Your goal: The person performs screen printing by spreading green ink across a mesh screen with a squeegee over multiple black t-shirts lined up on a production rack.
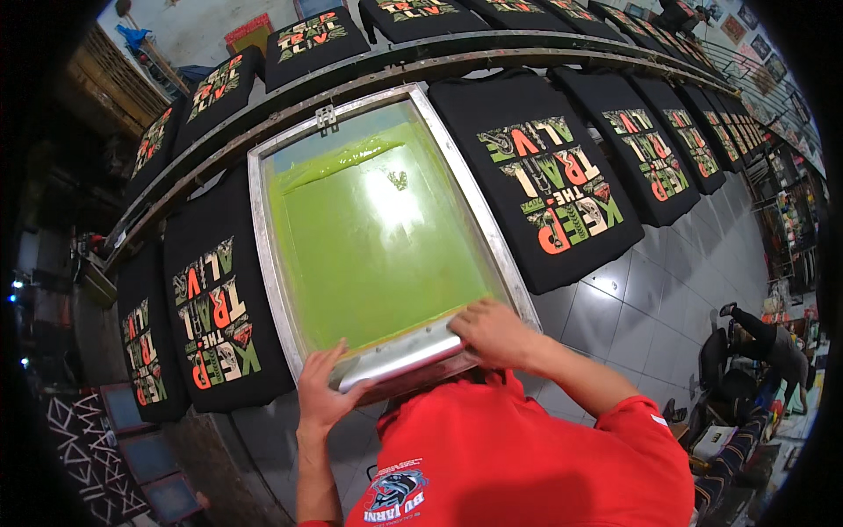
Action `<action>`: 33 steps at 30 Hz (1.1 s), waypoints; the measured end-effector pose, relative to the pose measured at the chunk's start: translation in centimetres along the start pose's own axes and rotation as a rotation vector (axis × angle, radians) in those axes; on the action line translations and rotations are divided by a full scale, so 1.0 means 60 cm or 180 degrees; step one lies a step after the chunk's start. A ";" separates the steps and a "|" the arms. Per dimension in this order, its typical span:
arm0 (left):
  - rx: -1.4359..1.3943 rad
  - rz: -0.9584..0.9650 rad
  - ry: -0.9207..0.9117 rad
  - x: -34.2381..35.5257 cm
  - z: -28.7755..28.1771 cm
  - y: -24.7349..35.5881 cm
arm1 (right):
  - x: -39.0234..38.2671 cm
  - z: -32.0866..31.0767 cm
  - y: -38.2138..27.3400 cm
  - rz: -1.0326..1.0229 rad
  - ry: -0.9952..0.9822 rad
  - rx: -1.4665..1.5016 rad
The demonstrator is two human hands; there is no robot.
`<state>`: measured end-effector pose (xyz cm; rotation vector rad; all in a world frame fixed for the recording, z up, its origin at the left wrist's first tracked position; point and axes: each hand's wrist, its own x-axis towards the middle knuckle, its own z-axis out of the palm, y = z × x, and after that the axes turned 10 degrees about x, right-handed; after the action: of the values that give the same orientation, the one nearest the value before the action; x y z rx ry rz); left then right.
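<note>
In front of me lies a silk-screen frame [263, 237] with metal edges, its mesh [360, 263] coated in lime-green ink. A thicker ridge of green ink [342, 162] runs across the far end. Across the near end sits a metal-handled squeegee [408, 354], tilted, its blade edge against the mesh. My left hand [323, 386] grips its left end, fingers on the far side and thumb on the near side. My right hand [492, 334] is closed around the right end, fingers curled over the handle. Any shirt under the frame is hidden.
Black printed T-shirts flank the frame, one at right [540, 176] and one at left [215, 299]. A long rail [492, 60] with a hinge clamp [326, 119] crosses beyond, with more shirts behind it. Another person [777, 351] bends over at far right above the tiled floor [606, 307].
</note>
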<state>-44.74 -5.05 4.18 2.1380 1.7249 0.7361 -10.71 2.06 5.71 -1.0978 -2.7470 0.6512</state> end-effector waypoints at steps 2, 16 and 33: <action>0.0594 0.0307 -0.0438 0.019 -0.010 0.017 | 0.011 0.008 0.007 0.0088 0.0332 -0.0075; 0.0880 0.0546 -0.0127 -0.026 0.046 -0.044 | -0.015 0.074 0.001 0.0377 0.1435 -0.0717; 0.1746 0.0126 0.0471 0.596 0.044 -0.346 | 0.565 -0.109 0.344 0.0323 0.1621 -0.1436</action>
<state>-54.87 34.68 -1.71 2.5214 2.1653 0.4749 -20.82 40.72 0.96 -1.2706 -2.4413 -0.2409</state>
